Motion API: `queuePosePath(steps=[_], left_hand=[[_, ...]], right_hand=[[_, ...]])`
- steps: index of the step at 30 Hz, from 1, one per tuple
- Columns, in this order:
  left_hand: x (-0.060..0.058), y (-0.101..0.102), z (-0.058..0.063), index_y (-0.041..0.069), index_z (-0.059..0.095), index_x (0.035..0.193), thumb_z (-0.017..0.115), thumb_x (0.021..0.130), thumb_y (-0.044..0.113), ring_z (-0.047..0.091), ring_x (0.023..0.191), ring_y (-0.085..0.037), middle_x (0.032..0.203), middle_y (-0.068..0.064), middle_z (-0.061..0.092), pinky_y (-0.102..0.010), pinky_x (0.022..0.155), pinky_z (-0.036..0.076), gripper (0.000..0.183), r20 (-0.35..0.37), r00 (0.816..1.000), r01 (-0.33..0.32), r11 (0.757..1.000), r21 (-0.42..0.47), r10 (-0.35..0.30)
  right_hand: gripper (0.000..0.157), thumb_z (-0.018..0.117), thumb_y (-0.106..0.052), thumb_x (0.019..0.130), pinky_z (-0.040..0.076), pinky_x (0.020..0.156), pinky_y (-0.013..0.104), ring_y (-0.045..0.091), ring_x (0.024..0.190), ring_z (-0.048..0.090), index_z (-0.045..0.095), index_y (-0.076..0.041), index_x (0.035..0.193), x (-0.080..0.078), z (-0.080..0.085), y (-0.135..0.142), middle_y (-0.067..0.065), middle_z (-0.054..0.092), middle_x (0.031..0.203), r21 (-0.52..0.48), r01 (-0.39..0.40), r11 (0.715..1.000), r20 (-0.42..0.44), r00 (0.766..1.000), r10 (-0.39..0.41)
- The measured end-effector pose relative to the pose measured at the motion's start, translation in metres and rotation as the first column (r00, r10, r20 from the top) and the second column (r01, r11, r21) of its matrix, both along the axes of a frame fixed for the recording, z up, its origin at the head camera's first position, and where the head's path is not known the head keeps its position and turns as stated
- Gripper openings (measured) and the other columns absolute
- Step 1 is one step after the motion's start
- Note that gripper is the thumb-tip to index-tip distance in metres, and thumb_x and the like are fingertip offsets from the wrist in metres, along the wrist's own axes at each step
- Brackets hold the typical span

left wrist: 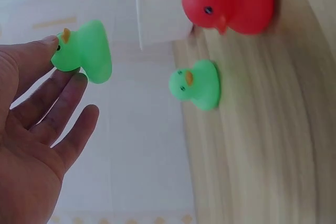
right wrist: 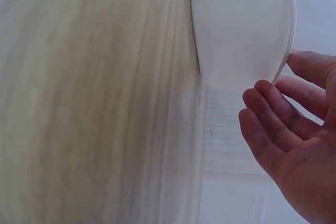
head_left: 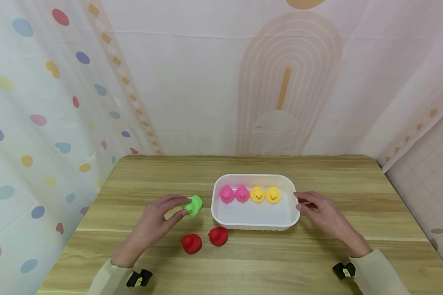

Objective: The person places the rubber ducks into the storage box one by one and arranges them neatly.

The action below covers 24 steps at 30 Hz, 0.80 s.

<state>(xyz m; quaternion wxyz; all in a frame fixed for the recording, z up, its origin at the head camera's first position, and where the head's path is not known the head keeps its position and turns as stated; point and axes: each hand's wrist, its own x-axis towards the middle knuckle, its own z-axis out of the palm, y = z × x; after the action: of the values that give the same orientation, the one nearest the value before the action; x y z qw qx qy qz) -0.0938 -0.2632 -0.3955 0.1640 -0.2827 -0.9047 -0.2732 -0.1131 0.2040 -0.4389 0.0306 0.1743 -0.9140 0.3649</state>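
Note:
My left hand [head_left: 182,209] pinches a green duck [head_left: 194,205] between thumb and fingers, just left of the white tray [head_left: 254,223]. In the left wrist view the held green duck [left wrist: 84,51] is off the table, and a second green duck [left wrist: 197,83] sits on the wood beyond it. Two red ducks [head_left: 191,243] [head_left: 218,236] lie in front of the tray's left corner. Inside the tray, two pink ducks [head_left: 227,194] and two yellow ducks [head_left: 257,194] stand in a row along the far wall. My right hand [head_left: 299,201] rests its relaxed fingertips against the tray's right rim [right wrist: 286,51].
The wooden table [head_left: 317,172] has bare wood behind and to the right of the tray. Patterned curtains hang close at the left and behind. The table's right edge [head_left: 409,213] borders a tiled floor.

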Motion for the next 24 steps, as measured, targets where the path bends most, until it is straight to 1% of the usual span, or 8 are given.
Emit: queuePosePath(steps=[7,11,15,18,21,24], left_hand=[[-0.001,0.018,0.007,0.011,0.077,0.119,0.084,0.086,0.009,0.070,0.110,-0.025,0.119,-0.003,0.073,-0.047,0.091,0.060,0.034,0.063,0.998,0.030,0.999,-0.009,-0.030],[-0.002,0.028,0.010,0.012,0.077,0.119,0.085,0.086,0.011,0.069,0.110,-0.023,0.118,-0.002,0.073,-0.044,0.090,0.060,0.034,0.059,0.997,0.058,0.998,-0.006,-0.057],[-0.006,0.037,0.010,0.012,0.077,0.118,0.085,0.087,0.011,0.069,0.111,-0.022,0.119,-0.002,0.073,-0.042,0.090,0.060,0.033,0.048,0.994,0.101,0.995,0.003,-0.101],[-0.008,0.044,0.010,0.012,0.077,0.119,0.084,0.088,0.012,0.068,0.113,-0.023,0.121,-0.002,0.073,-0.041,0.091,0.060,0.032,0.067,0.990,0.125,0.992,0.001,-0.125],[-0.011,0.051,0.009,0.011,0.077,0.120,0.083,0.089,0.012,0.067,0.116,-0.024,0.122,-0.002,0.072,-0.041,0.094,0.059,0.032,0.097,0.986,0.137,0.991,-0.011,-0.135],[-0.014,0.057,0.007,0.011,0.076,0.120,0.083,0.090,0.014,0.067,0.116,-0.023,0.122,-0.002,0.072,-0.041,0.096,0.058,0.031,0.108,0.984,0.144,0.988,-0.048,-0.138]], right_hand=[[0.038,0.069,-0.020,0.102,0.060,0.082,0.030,0.023,0.101,0.068,0.067,-0.001,0.134,0.000,-0.001,0.001,0.014,0.069,0.125,-0.005,-0.005,1.000,-0.010,1.000,0.005],[0.038,0.069,-0.020,0.102,0.060,0.081,0.030,0.023,0.100,0.068,0.067,-0.002,0.135,0.000,-0.001,0.001,0.014,0.069,0.125,-0.003,-0.004,1.000,-0.009,1.000,0.004],[0.038,0.069,-0.020,0.102,0.060,0.081,0.030,0.023,0.100,0.068,0.067,-0.001,0.135,0.000,-0.001,0.001,0.014,0.069,0.124,-0.001,-0.007,1.000,-0.006,1.000,0.007],[0.038,0.069,-0.020,0.102,0.060,0.081,0.030,0.022,0.100,0.068,0.067,-0.001,0.135,0.000,-0.002,0.000,0.014,0.069,0.124,0.001,-0.008,1.000,-0.008,1.000,0.008],[0.038,0.069,-0.020,0.102,0.060,0.081,0.030,0.022,0.100,0.068,0.067,-0.001,0.135,0.000,-0.002,0.000,0.014,0.069,0.125,0.000,-0.009,1.000,-0.006,1.000,0.009],[0.038,0.069,-0.020,0.102,0.059,0.080,0.029,0.022,0.100,0.068,0.067,-0.002,0.135,0.000,-0.002,0.000,0.015,0.069,0.126,-0.001,-0.007,1.000,-0.003,1.000,0.007]])
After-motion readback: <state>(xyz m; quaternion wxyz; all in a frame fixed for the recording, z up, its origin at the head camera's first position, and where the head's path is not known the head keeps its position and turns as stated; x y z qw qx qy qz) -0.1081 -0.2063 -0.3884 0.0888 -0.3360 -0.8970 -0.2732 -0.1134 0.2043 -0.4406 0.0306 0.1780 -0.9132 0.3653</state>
